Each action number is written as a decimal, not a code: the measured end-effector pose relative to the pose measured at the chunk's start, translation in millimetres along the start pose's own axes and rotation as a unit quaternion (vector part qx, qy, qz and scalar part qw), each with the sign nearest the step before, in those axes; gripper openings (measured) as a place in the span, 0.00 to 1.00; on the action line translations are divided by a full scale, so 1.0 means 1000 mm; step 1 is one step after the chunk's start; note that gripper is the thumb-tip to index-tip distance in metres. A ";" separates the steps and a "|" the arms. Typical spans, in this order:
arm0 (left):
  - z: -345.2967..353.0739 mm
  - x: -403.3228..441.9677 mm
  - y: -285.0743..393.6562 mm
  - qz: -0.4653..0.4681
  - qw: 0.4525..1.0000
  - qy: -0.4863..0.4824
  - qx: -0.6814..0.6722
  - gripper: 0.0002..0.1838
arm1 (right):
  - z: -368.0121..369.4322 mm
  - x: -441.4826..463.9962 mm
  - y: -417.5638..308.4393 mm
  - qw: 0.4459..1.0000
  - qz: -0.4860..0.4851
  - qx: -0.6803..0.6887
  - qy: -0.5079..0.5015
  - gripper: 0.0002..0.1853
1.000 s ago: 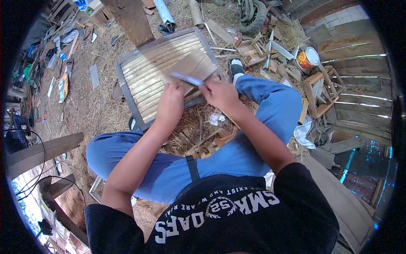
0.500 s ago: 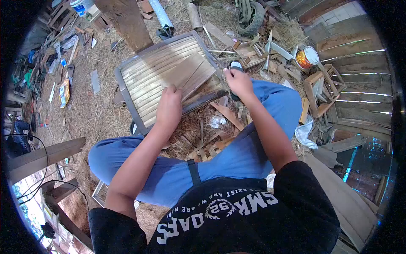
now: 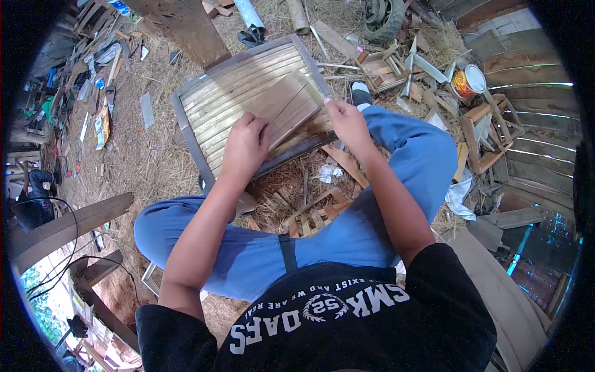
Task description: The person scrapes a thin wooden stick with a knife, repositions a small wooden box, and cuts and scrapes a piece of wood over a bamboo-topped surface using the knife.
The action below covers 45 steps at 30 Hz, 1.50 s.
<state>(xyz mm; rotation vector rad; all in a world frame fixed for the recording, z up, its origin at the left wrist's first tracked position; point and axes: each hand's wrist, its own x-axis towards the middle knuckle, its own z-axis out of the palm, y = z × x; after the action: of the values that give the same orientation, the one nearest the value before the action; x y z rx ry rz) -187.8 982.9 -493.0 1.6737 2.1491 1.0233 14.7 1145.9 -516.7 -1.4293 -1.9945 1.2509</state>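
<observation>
Both our hands are now well apart; a second ago they were close together over the near part of the board (image 3: 291, 99), with a blurred grey strip between them. We can't see that strip now. The board lies aslant on the slatted panel (image 3: 211, 115), towards its right side, roughly as it lay before; a dark line runs across it. Left hand (image 3: 245, 147) is at the board's near left corner, about where it was, but rolled over a little; fingers curled in, and we can't tell if they grip the board's edge or just rest there. Right hand (image 3: 349, 126) has gone out to the panel's right edge, beyond the board; fingers drawn together, with a small pale spot at the tips. Can't tell if they pinch anything. Panel sits in front of our crossed legs (image 3: 198, 226), its far edge by the post (image 3: 186, 28); no obvious shift there. Our view has swung slightly, so the tin (image 3: 468, 81) and the tyre (image 3: 385, 23) both show further right than a second ago. The offcut (image 3: 347, 165) below the right hand is in plain sight now, beside crumpled paper (image 3: 328, 173) on the straw; the right forearm partly covered it before.
</observation>
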 end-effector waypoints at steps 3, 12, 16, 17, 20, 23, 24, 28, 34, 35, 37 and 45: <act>0.002 0.003 0.001 0.004 1.000 -0.003 0.018 0.07 | -0.003 0.002 -0.005 0.997 0.036 -0.067 -0.033 0.27; 0.007 0.007 0.006 0.031 0.993 -0.019 0.114 0.13 | -0.007 -0.003 -0.020 0.995 0.033 -0.059 -0.067 0.29; 0.006 0.007 0.008 0.045 0.992 -0.017 0.119 0.14 | -0.003 -0.001 -0.012 0.995 0.030 -0.075 -0.058 0.30; 0.006 0.007 0.009 0.040 0.993 -0.021 0.113 0.14 | -0.004 -0.001 -0.012 0.994 0.029 -0.083 -0.065 0.29; 0.008 0.006 0.008 0.033 0.994 -0.027 0.099 0.15 | -0.006 -0.003 -0.016 0.993 0.033 -0.089 -0.070 0.29; 0.009 0.006 0.005 0.024 0.996 -0.029 0.079 0.16 | -0.004 -0.003 -0.012 0.995 0.022 -0.076 -0.062 0.29; 0.009 0.007 0.006 0.018 0.997 -0.028 0.066 0.16 | -0.003 -0.003 -0.013 0.996 0.007 -0.065 -0.054 0.29; 0.007 0.008 0.008 0.018 0.997 -0.034 0.071 0.19 | -0.006 -0.005 -0.017 0.994 0.022 -0.081 -0.068 0.29; 0.008 0.007 0.007 0.024 0.996 -0.037 0.077 0.21 | -0.002 -0.007 -0.013 0.994 0.028 -0.076 -0.074 0.26; 0.008 0.007 0.007 0.027 0.996 -0.034 0.080 0.22 | -0.003 -0.007 -0.015 0.994 0.029 -0.075 -0.074 0.27; 0.008 0.006 0.007 0.031 0.996 -0.032 0.083 0.22 | -0.003 -0.008 -0.017 0.994 0.031 -0.073 -0.074 0.27; 0.011 0.006 0.003 0.038 0.997 -0.008 0.060 0.12 | 0.001 -0.007 -0.014 0.996 0.027 -0.055 -0.064 0.30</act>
<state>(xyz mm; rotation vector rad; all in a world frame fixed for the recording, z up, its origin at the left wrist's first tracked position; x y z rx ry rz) -181.3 992.7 -497.6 1.8235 2.1915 0.9147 9.1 1138.0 -504.3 -1.4985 -2.1522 1.3047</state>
